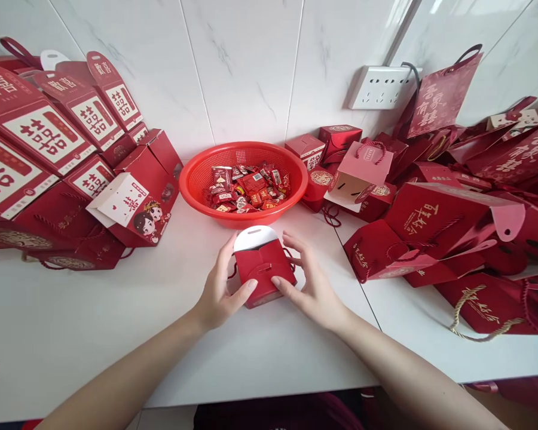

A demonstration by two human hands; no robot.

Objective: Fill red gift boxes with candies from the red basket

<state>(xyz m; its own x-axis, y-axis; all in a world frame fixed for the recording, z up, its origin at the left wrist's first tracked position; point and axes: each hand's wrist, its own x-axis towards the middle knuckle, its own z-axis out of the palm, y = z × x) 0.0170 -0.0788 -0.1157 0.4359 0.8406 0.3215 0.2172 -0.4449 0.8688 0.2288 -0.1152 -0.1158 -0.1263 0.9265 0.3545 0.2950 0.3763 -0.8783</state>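
Left hand (222, 292) and right hand (311, 289) holding small red box (262, 272), mid-table

White marbled tile wall (246, 60) closes off the far side. White table (94, 334) in front of it, dark seam (371, 307) running from near to far, right of the hands.

Right: big jumbled pile of red gift bags and boxes (443, 221), some tipped over, cord handles sticking out. Crowds the right side, well apart from the hands.

Left: stack of red boxes with white panels (45, 137), plus an open-topped box with a cartoon couple (138, 200) at its right end, near the basket.

Red plastic basket (186, 179) sits just beyond the small box, blocking the straight path far.

Both forearms angle in from the near corners. Left: thumb on the box's top left, fingers along its left side. Right: thumb on top, fingers curved and spread around the right side by the cord.

Small box: white-lined flap up at far edge.

White power strip (383, 88) on the wall, far right. Wrapped sweets (253, 185) in the basket.
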